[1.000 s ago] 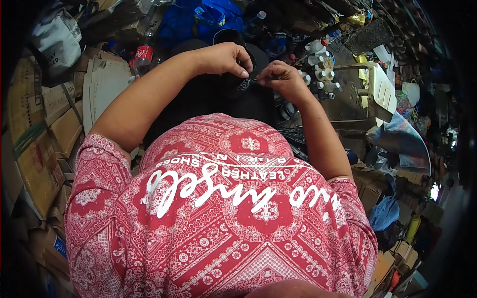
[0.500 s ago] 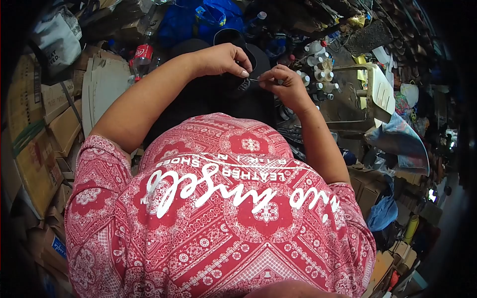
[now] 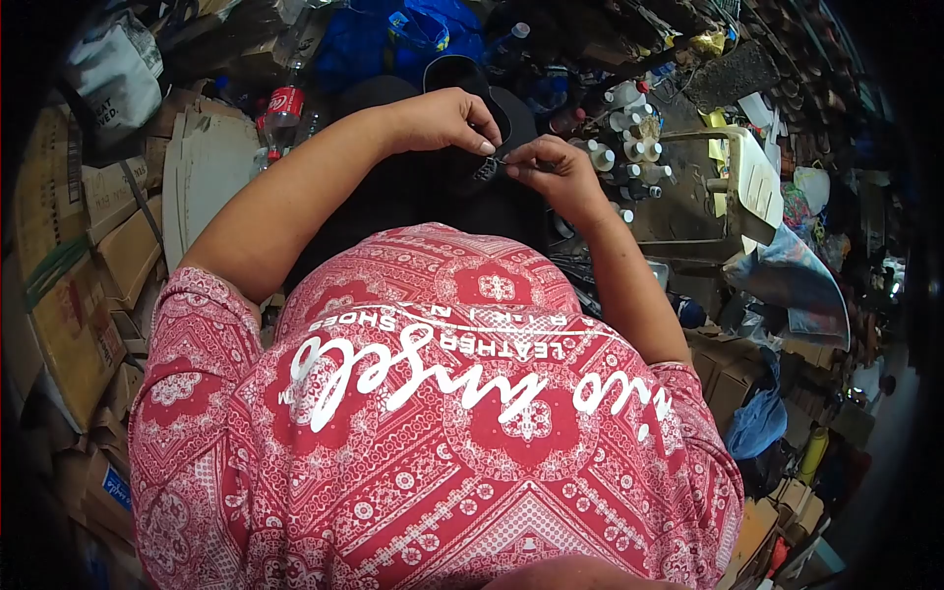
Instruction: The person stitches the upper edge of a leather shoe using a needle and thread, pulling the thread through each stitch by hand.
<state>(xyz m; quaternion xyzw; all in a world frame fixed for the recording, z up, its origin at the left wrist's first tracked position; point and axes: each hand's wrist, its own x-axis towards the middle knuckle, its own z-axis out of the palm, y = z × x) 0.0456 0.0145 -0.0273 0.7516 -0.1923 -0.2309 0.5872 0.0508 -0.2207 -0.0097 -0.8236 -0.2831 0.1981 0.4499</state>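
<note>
Across my dark-clothed lap lies a black item that looks like a shoe (image 3: 470, 79), its pale-rimmed opening at the far end. A grey, lace-like or stitched patch (image 3: 485, 170) shows on its near part. My left hand (image 3: 454, 120) bends over the item, thumb and fingers closed in a pinch at its edge. Close on the right, my right hand (image 3: 553, 169) pinches a thin, needle-like piece (image 3: 501, 160) between thumb and forefinger. Its tip meets the black item just beside the left fingertips. Fine detail there is too small to make out.
Several bottles (image 3: 634, 133) stand to the right, near a worn whitish plastic chair (image 3: 757, 187). A red-labelled bottle (image 3: 285, 101) and cardboard (image 3: 206, 187) are on the left. Beyond my lap lies a blue bag (image 3: 354, 44). Clutter surrounds me closely.
My right hand has shifted slightly left, closer to the left fingertips, and the gap between the hands has narrowed. The left hand has hardly moved.
</note>
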